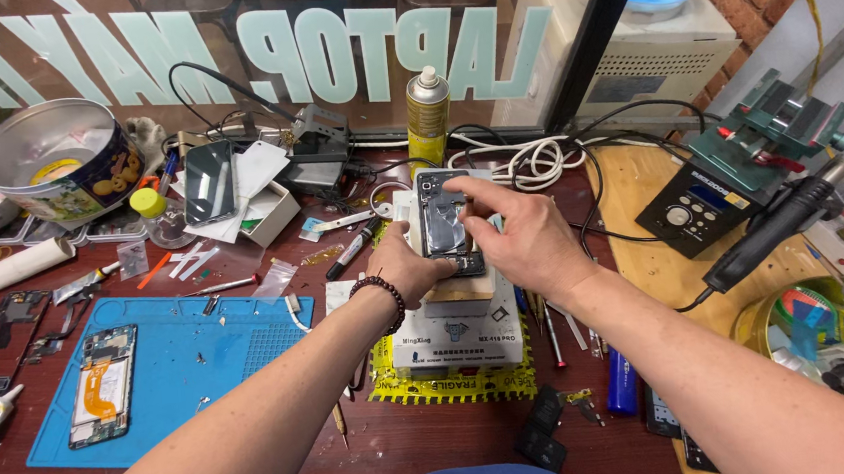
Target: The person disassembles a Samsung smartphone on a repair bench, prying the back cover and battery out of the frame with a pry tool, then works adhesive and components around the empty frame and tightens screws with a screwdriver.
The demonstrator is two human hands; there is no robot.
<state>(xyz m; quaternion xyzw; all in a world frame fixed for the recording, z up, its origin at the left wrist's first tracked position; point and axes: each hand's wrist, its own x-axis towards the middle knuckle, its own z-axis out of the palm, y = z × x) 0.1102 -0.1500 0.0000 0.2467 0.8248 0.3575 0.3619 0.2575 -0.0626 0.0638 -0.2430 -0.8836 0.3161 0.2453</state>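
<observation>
The dark red table (439,446) is crowded. On its left lies a blue work mat (190,355) with an opened phone (100,385) on it. At centre stands a white machine (459,329), and up on top of it sits the dark phone body (444,223). Both hands are on that phone: the right hand (523,244) has its fingers (463,186) curled over the upper edge, gripping it, while the left hand (406,263) clamps the lower left side. Behind stands a yellow spray can (428,116).

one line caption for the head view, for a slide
Both hands hold an opened phone on a white machine.
</observation>
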